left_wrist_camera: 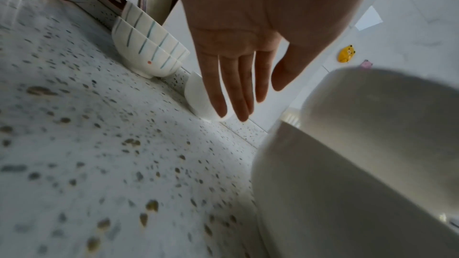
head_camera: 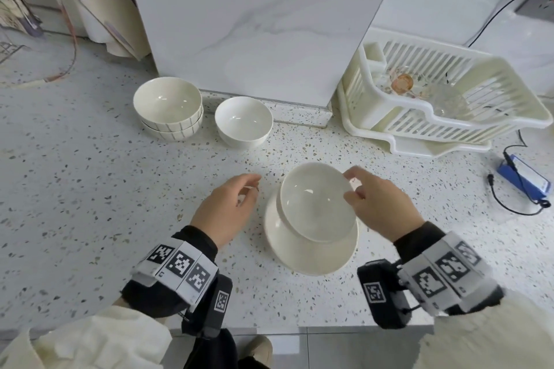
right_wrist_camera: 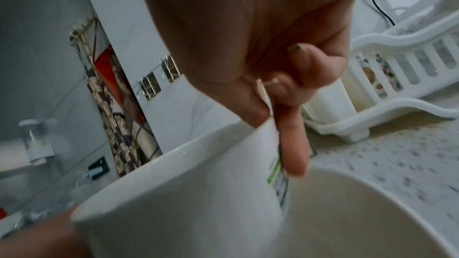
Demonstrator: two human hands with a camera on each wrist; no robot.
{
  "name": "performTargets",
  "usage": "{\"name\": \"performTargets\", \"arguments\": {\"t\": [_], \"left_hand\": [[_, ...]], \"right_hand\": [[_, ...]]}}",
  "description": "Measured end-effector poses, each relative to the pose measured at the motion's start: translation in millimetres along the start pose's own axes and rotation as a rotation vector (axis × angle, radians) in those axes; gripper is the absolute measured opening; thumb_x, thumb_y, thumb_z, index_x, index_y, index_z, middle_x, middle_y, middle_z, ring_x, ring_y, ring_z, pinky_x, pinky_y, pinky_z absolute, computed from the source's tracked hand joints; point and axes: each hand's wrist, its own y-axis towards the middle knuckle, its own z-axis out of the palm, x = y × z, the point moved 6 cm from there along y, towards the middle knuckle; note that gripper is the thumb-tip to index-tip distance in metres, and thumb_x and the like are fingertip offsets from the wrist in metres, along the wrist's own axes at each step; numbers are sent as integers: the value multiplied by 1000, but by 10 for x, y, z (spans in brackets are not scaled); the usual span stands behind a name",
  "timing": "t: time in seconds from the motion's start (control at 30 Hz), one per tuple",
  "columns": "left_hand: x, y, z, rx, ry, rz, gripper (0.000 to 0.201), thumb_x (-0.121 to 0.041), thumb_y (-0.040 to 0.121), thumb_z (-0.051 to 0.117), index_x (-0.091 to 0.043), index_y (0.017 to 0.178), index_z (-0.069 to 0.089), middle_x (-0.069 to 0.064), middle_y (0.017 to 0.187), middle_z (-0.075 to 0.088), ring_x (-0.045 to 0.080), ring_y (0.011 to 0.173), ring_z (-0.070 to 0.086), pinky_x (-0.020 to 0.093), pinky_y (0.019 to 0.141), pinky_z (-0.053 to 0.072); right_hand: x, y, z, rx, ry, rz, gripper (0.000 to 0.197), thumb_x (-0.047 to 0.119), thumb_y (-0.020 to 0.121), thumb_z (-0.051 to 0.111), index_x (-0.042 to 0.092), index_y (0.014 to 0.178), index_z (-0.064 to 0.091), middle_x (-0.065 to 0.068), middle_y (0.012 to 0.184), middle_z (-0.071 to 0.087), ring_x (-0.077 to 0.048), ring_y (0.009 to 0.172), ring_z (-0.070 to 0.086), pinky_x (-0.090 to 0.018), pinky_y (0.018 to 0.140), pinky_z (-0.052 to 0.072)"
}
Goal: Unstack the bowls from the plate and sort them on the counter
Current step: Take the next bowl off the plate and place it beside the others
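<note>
A plain white bowl (head_camera: 316, 204) hangs tilted just above the cream plate (head_camera: 308, 260) near the counter's front. My right hand (head_camera: 374, 201) pinches its right rim, thumb inside and fingers outside; the right wrist view shows the same bowl (right_wrist_camera: 186, 193) with a finger over a label on its wall. My left hand (head_camera: 230, 204) hovers to the left of the plate, fingers straight and holding nothing; the left wrist view shows this left hand (left_wrist_camera: 238, 66) spread, with the lifted bowl (left_wrist_camera: 385, 115) at right. Two stacked striped bowls (head_camera: 169, 108) and another plain white bowl (head_camera: 243, 121) stand at the back.
A white dish rack (head_camera: 434, 99) with a glass item inside stands at the back right. A blue device (head_camera: 524, 178) with a black cable lies at the far right. A white marble-look panel (head_camera: 254, 24) rises behind the bowls. The speckled counter (head_camera: 90, 204) stretches left.
</note>
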Motion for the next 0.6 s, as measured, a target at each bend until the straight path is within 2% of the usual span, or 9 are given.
{"name": "performTargets", "arguments": {"t": [0.13, 0.23, 0.33, 0.4, 0.47, 0.53, 0.6], "left_hand": [[128, 145, -193, -20, -36, -32, 40, -25, 92, 42, -24, 132, 41, -5, 134, 50, 6, 112, 49, 32, 101, 41], [194, 256, -319, -12, -53, -51, 44, -30, 92, 42, -25, 135, 36, -4, 136, 48, 9, 118, 48, 37, 104, 40], [218, 369, -441, -15, -119, -55, 48, -38, 91, 41, -24, 136, 34, -7, 140, 44, 5, 115, 47, 33, 101, 39], [228, 449, -531, -32, -201, -78, 48, -42, 90, 39, -25, 134, 36, -9, 136, 45, 3, 109, 46, 28, 94, 36], [244, 535, -594, -36, -273, -109, 47, -45, 90, 37, -27, 134, 36, -7, 133, 47, 4, 106, 46, 26, 91, 32], [266, 628, -628, -32, -319, -126, 49, -47, 89, 36, -28, 135, 35, -3, 137, 48, 9, 109, 50, 30, 98, 37], [283, 719, -642, -21, -347, -136, 51, -50, 89, 37, -30, 135, 34, -2, 140, 47, 13, 113, 53, 42, 104, 40]], "right_hand": [[245, 212, -310, -17, 222, -6, 21, 15, 88, 47, 17, 108, 51, -1, 58, 57, -13, 46, 41, -27, 50, 34], [480, 492, -378, -45, 360, 30, 18, 9, 85, 50, 15, 102, 50, 1, 58, 60, -16, 47, 45, -27, 48, 36], [696, 826, -270, -20, 440, 72, 28, 4, 83, 47, 6, 111, 51, -3, 56, 63, -8, 39, 49, -24, 45, 35], [807, 1024, -146, 7, 454, 112, 33, 4, 83, 44, 5, 116, 48, -5, 59, 65, -8, 43, 50, -22, 46, 35], [894, 1177, -39, 15, 444, 149, 34, 4, 83, 43, 6, 117, 47, -3, 58, 65, -12, 51, 50, -24, 50, 38], [961, 1299, 53, 26, 434, 173, 37, 4, 82, 42, 6, 120, 45, -2, 57, 65, -17, 58, 50, -29, 57, 42], [996, 1398, 116, 33, 436, 196, 37, 4, 81, 42, 6, 118, 45, -2, 57, 65, -18, 58, 48, -30, 57, 41]]}}
